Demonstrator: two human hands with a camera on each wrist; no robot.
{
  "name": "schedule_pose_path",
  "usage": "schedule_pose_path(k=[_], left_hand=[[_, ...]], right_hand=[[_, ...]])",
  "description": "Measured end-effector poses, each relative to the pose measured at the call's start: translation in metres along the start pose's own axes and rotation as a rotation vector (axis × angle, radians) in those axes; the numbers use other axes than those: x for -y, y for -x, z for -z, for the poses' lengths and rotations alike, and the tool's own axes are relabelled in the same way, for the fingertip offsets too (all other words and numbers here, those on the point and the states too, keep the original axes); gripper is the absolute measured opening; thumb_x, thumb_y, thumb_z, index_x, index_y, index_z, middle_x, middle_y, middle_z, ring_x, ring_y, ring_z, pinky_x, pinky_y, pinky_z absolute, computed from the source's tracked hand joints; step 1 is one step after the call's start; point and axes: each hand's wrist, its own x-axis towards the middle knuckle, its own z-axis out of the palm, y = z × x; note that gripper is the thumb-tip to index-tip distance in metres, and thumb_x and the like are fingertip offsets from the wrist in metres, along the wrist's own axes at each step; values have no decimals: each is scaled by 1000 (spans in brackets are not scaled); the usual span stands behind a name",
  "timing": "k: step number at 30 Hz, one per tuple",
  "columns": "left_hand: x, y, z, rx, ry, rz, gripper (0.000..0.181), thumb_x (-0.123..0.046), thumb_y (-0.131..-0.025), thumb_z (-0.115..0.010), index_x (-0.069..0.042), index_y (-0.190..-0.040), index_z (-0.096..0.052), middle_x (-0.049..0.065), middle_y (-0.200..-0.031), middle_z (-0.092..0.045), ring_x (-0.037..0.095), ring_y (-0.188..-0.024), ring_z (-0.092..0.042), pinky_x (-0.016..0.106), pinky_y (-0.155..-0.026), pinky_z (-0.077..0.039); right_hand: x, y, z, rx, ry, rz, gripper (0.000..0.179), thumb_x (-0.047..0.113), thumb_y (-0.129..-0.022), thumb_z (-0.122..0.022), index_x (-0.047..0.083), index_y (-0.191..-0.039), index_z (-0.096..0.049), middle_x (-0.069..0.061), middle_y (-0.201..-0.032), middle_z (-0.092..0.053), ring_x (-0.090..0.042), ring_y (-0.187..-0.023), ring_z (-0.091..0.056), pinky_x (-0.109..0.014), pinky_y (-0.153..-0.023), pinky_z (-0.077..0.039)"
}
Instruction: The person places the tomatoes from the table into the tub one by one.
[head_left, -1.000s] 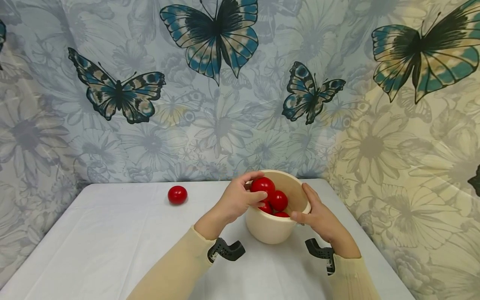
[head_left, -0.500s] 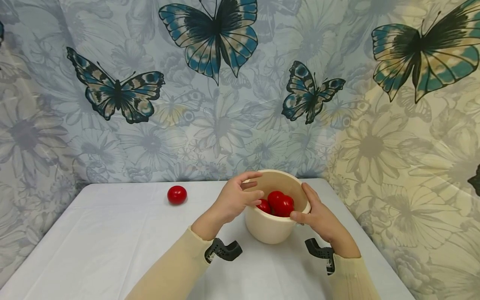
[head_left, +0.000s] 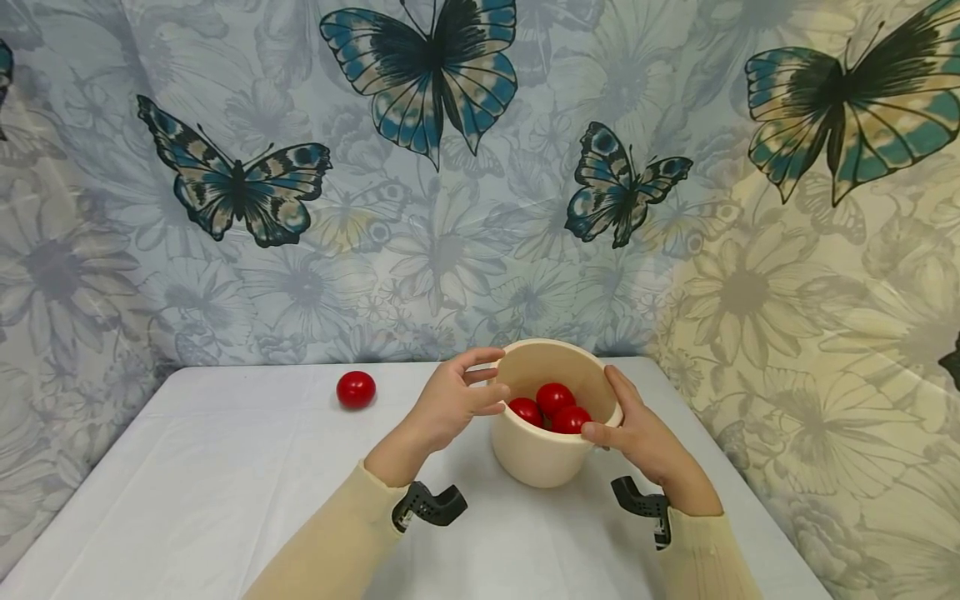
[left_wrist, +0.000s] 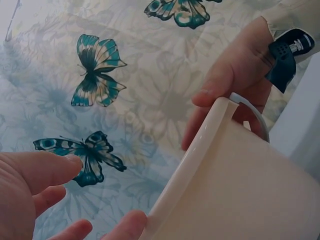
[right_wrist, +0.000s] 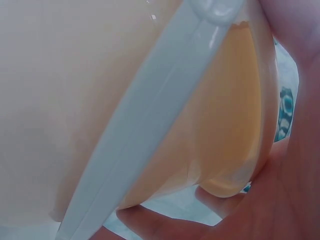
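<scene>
A cream bucket stands on the table, tilted slightly in the head view, with shiny red tomato-like balls inside. My right hand grips its right rim, thumb over the edge and fingers along the outside. In the right wrist view, the bucket's pale handle hangs across its side, close to that hand's fingers. Just beyond the left rim is my left hand, fingers spread and holding nothing. The left wrist view has its fingertips beside the bucket's rim; whether one touches it I cannot tell.
Another red ball lies near the back edge of the white-covered table, left of the bucket. Butterfly-patterned fabric rises right behind the table. Each wrist wears a black camera mount.
My left hand has let go of a red ball, which dropped into the bucket, and has drawn back left off the rim. My right hand stays on the bucket.
</scene>
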Motion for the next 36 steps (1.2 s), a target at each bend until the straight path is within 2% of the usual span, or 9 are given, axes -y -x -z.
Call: schedule_pose_path(k=[8,12,16,19,22,27,31,36], left_hand=[[1,10,12,-19,4,12,51,4,-89,-69,-2,-138,-55,18,-145,-45,37,-132,-45,44,-82,-58],[4,25,20,-22,-55,26,53,1,-89,-71,-3,-139,-55,12,-148,-42,36,-134,-43,42,-82,-59],[8,47,33,-22,-125,35,53,-2,-88,-74,-7,-138,-56,11,-147,-44,35,-134,-43,41,-83,-58],[12,63,49,-37,-160,41,54,-4,-87,-75,-9,-138,-57,11,-147,-45,35,-135,-42,41,-85,-58],[16,77,67,-56,-237,57,56,-8,-87,-77,-12,-138,-57,10,-147,-45,34,-136,-42,42,-90,-56],[29,94,99,-132,-376,119,57,-13,-86,-80,-18,-138,-58,6,-149,-43,31,-135,-44,44,-95,-52],[37,106,125,-180,-377,166,61,-12,-86,-79,-15,-141,-54,12,-152,-38,35,-137,-40,43,-92,-54],[47,121,155,-221,-318,214,65,-7,-89,-76,-8,-146,-47,17,-155,-29,41,-139,-35,41,-88,-56]], right_hand=[[-1,-1,0,7,-5,23,110,29,-85,-79,11,-161,0,-17,-163,2,-45,-131,-33,-35,-79,-56],[-1,-2,-1,14,-13,22,111,28,-85,-79,11,-160,0,-17,-163,2,-45,-131,-33,-36,-79,-56],[0,-2,0,8,16,24,110,29,-85,-79,10,-160,-1,-17,-163,2,-45,-134,-30,-33,-82,-55],[1,-1,0,8,19,23,110,29,-86,-79,10,-160,-1,-16,-163,2,-44,-134,-30,-32,-83,-55],[1,0,1,12,7,17,109,29,-86,-78,10,-160,0,-16,-163,3,-44,-134,-31,-33,-82,-55],[1,0,1,15,-16,8,110,28,-86,-78,11,-160,1,-16,-163,4,-45,-132,-32,-34,-81,-55],[0,0,1,15,-26,5,110,27,-86,-78,10,-160,1,-16,-163,4,-45,-131,-33,-35,-80,-55],[0,1,0,17,-19,6,110,27,-86,-78,8,-160,1,-17,-163,4,-45,-132,-32,-33,-80,-55]])
